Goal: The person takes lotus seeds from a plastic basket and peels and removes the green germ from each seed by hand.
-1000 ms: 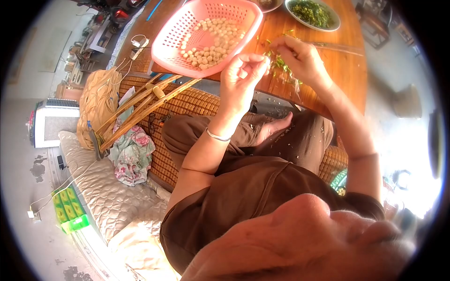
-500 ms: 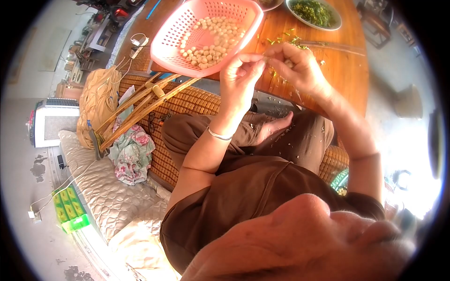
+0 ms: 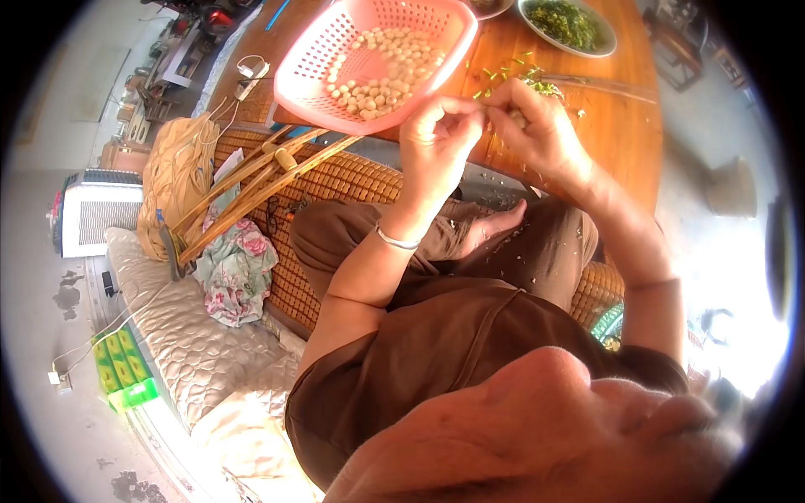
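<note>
My left hand [image 3: 440, 138], with a bracelet [image 3: 396, 241] on its wrist, is closed in a pinch just off the table's near edge. Its fingertips meet those of my right hand [image 3: 537, 130], also closed. Whatever sits between the fingertips is too small to make out. A pale roundish piece [image 3: 518, 117] shows inside the curled right fingers. Left of my hands stands a pink perforated basket [image 3: 293, 80] holding many pale round pieces [image 3: 381, 92] like shelled beans or nuts. Green scraps [image 3: 537, 80] lie on the wooden table [image 3: 616, 134] beyond my right hand.
A bowl of chopped greens [image 3: 570, 25] stands at the far side, partly beside another dish [image 3: 489, 7]. Wooden crutch-like poles [image 3: 251, 197] lean at the left near a floral cloth [image 3: 237, 277]. Pale bits are scattered over my brown trousers [image 3: 537, 251].
The view has shifted slightly, moving the basket and bowl a little to the right. Both hands stay joined at the fingertips, with small finger movements.
</note>
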### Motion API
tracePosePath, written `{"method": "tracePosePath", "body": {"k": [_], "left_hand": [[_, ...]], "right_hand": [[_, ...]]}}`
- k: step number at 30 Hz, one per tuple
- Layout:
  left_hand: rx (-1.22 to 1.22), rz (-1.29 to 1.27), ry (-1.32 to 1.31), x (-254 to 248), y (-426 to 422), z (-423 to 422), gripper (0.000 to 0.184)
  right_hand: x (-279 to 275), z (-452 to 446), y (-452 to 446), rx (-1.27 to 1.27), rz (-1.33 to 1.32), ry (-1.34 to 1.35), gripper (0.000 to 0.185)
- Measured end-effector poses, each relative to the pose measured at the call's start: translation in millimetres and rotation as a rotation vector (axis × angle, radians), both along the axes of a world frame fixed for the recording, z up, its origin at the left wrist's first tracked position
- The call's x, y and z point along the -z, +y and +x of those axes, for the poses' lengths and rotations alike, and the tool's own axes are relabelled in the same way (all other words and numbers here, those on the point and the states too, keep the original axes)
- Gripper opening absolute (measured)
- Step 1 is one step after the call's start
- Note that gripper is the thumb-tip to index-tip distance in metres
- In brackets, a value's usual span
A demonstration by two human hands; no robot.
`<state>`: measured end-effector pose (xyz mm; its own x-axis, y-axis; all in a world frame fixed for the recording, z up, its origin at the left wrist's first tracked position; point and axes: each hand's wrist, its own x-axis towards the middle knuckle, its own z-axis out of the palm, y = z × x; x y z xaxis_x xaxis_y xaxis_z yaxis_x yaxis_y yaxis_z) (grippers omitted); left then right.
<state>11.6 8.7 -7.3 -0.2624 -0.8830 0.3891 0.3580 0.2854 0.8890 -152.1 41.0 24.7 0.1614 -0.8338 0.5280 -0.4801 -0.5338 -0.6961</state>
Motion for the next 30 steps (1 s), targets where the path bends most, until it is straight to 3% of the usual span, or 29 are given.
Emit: {"method": "tracePosePath", "body": {"k": [9, 11, 12, 14, 20, 30], "left_hand": [[0.064, 0.082, 0.087, 7.2, -6.1, 2.7, 0.007], [0.124, 0.163, 0.148, 7.1, -8.2, 5.2, 0.008], [0.123, 0.162, 0.148, 4.5, -6.7, 5.3, 0.008], [0.205, 0.310, 0.232, -2.8, -2.5, 4.7, 0.008], [0.354, 0.402, 0.396, 3.3, -5.8, 3.9, 0.012], [0.300, 0.388, 0.414, 4.4, -5.9, 2.6, 0.011]], "right_hand": [[2.0, -1.9, -2.1, -0.093, 0.128, -0.202, 0.003], [-3.1, -6.2, -1.9, -0.202, 0.430, -0.416, 0.004], [-0.9, -8.3, -4.2, -0.202, 0.430, -0.416, 0.004], [4.8, -12.1, -10.8, -0.343, 0.542, -0.681, 0.009], [7.3, -15.9, -15.1, -0.429, 0.720, -0.957, 0.016], [4.4, -18.4, -16.9, -0.492, 0.717, -1.168, 0.020]]}}
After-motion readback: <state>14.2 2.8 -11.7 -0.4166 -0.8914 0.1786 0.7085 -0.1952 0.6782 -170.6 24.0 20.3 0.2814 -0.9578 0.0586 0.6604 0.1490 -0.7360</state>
